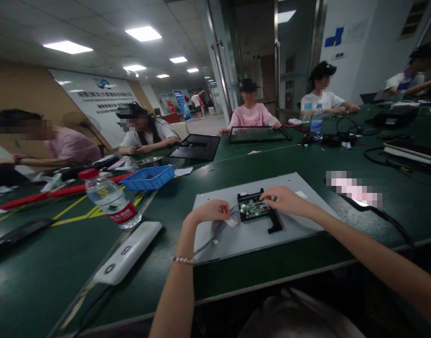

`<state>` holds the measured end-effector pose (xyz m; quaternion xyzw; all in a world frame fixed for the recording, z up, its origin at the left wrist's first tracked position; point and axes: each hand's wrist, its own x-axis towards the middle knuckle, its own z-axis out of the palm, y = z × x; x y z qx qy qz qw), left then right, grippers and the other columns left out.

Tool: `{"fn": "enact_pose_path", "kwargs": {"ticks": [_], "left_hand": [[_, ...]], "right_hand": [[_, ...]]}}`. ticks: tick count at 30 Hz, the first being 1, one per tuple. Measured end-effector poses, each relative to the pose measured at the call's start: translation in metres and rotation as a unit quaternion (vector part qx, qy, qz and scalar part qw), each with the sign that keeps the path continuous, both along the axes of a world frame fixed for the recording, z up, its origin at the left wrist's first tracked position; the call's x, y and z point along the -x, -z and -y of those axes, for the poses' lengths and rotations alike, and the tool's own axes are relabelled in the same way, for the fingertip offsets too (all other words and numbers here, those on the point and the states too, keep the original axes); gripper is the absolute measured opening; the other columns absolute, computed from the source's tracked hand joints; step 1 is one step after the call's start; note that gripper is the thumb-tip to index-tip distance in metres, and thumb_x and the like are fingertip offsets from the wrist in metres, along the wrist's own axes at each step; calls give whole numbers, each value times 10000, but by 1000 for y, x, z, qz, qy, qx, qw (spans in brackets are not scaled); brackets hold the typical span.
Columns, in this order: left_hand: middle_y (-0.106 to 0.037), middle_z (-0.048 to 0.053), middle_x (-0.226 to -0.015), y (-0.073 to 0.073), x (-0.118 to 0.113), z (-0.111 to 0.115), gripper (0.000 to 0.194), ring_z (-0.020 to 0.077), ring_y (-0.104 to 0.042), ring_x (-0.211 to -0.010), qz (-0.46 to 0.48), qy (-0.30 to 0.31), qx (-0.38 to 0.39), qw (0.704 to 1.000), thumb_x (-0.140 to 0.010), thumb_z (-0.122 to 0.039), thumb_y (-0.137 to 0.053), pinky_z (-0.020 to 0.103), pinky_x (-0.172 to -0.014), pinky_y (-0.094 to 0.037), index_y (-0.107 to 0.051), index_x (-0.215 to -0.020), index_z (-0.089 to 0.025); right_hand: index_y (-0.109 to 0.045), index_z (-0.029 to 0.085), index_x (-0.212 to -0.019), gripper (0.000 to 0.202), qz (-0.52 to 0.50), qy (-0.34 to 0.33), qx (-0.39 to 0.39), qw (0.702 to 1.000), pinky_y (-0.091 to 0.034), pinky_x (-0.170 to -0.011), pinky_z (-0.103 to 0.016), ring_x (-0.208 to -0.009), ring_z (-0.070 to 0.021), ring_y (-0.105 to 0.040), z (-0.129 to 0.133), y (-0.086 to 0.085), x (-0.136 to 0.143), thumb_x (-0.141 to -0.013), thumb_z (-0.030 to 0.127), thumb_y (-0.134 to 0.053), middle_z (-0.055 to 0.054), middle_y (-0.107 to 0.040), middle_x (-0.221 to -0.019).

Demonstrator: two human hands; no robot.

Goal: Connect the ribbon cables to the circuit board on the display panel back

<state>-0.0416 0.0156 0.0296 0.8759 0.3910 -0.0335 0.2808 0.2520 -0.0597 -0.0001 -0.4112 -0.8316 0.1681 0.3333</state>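
Note:
A light grey flat panel [293,225] lies on the green table before me. On its middle sits a small green circuit board [256,210] in a black bracket [274,224]. My left hand [213,211] is left of the board, fingers curled around a grey cable [220,231] that carries a white tag [232,222]. The cable runs from the board's left side toward the panel's near left edge. At the board's upper right edge, my right hand [277,197] pinches with thumb and fingers; its fingertips partly cover that corner.
Left of the panel are a red-capped water bottle [111,199], a white power bank [129,253] and a blue tray [148,178]. A phone-like device [356,192] with a cable lies to the right. Across the table, several people work near a black frame [259,141] and a black panel [195,147].

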Motion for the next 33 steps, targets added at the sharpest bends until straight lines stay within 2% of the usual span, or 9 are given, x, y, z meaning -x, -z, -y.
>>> {"fn": "enact_pose_path", "kwargs": {"ticks": [3,6,12,18,28,33], "left_hand": [[-617,-2,-698,2,1,0,283,154,-557,-672,-8,-5,10,1000,-687,-447,-643,238,-608,-382,-614,-767,-177],[-613,-3,-689,2,1,1,304,155,-552,-663,-12,-15,14,1000,-672,-461,-654,240,-600,-375,-603,-766,-175],[-616,-4,-696,3,2,-1,285,158,-559,-671,-13,-20,30,999,-661,-425,-644,234,-585,-373,-590,-787,-176],[-616,-10,-695,3,3,1,197,161,-571,-684,-13,-23,26,999,-647,-329,-601,237,-610,-392,-584,-778,-182],[-617,-4,-694,-2,5,1,170,153,-564,-665,1,-20,7,1000,-659,-286,-575,232,-582,-394,-574,-786,-173],[-624,-5,-685,0,8,0,195,155,-567,-665,-9,-23,14,1000,-663,-322,-589,235,-586,-391,-584,-789,-174]], "right_hand": [[-633,165,-1086,261,37,-62,-44,996,-431,-882,-327,-998,-181,-570,6,-10,13,-861,180,-502,-87,-635,-1090],[-610,166,-1139,289,87,-117,-76,986,-430,-900,-334,-1047,-192,-558,11,-19,31,-869,191,-507,-103,-609,-1164],[-634,146,-1062,247,224,-185,-169,942,-450,-857,-333,-1004,-213,-582,11,-17,75,-838,145,-530,-93,-659,-1057],[-662,121,-943,190,293,-142,-224,919,-452,-815,-331,-912,-208,-621,4,-8,101,-878,108,-483,-95,-687,-913],[-651,104,-915,180,247,-88,-226,938,-450,-767,-307,-857,-199,-632,4,-3,106,-896,116,-472,-103,-685,-894],[-650,103,-901,179,249,-90,-214,940,-451,-754,-300,-845,-198,-634,5,-1,109,-889,114,-472,-108,-682,-892]]}}
